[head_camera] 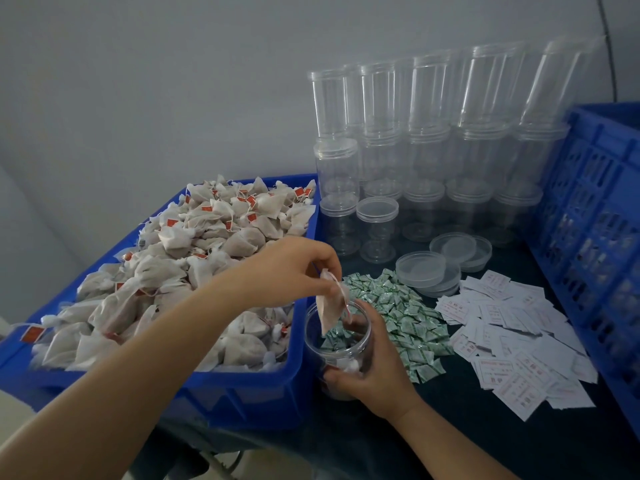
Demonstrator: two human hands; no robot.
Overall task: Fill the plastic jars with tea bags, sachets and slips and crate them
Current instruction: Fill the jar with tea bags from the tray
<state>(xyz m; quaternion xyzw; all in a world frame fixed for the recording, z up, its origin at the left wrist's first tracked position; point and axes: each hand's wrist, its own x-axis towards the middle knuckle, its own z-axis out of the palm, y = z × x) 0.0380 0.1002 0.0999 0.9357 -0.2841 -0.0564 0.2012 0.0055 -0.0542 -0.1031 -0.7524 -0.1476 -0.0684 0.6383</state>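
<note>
Jar upright on desk just beside blue bin of tea bags, right hand grip wrapped round its wall; left hand grip pinches one tea bag hanging into jar mouth; green sachets and white slips lie to the right

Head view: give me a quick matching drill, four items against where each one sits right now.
Items:
1. tea bag
2. open jar
3. green sachets
4. white slips

Places:
A. loose pile right of the sachets, beside the blue crate
B. gripped by the right hand
C. pinched by the left hand over the jar mouth
D. heap between jar and slips

Pairs: 1-C, 2-B, 3-D, 4-A
</note>
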